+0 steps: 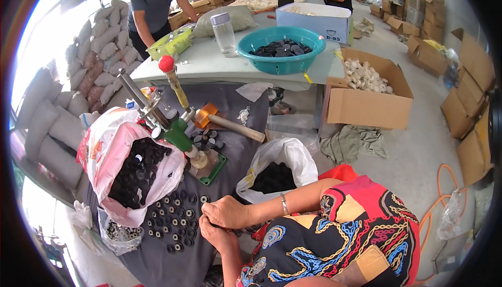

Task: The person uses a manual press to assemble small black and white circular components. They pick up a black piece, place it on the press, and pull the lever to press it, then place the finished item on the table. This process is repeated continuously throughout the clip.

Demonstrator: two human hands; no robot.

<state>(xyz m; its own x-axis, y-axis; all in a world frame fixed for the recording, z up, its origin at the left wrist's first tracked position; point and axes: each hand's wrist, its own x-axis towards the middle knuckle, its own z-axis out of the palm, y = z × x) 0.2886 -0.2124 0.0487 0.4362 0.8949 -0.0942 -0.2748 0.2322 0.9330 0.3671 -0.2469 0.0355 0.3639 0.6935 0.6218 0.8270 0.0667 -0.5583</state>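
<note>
My right hand [227,212], with a bracelet on its wrist, is closed at the edge of the dark cloth [172,266]. Just below it, my left hand [218,236] is closed too, the fingers of both meeting. Something small and dark shows between them, too hidden to name. Beside my fingers, small round black caps [175,219] lie in loose rows, several with pale rings in their centres. A green hand press [178,134] with a red ball knob stands beyond them. Behind its base rests a mallet [230,125] with an orange head and wooden handle.
A pink-white bag [170,182] of black parts and a small clear bag [125,237] sit left. A white bag [303,164] stands near my right forearm. Beyond are a teal basin [272,67] of black discs, a clear bottle [224,35], a carton [366,106] and two people.
</note>
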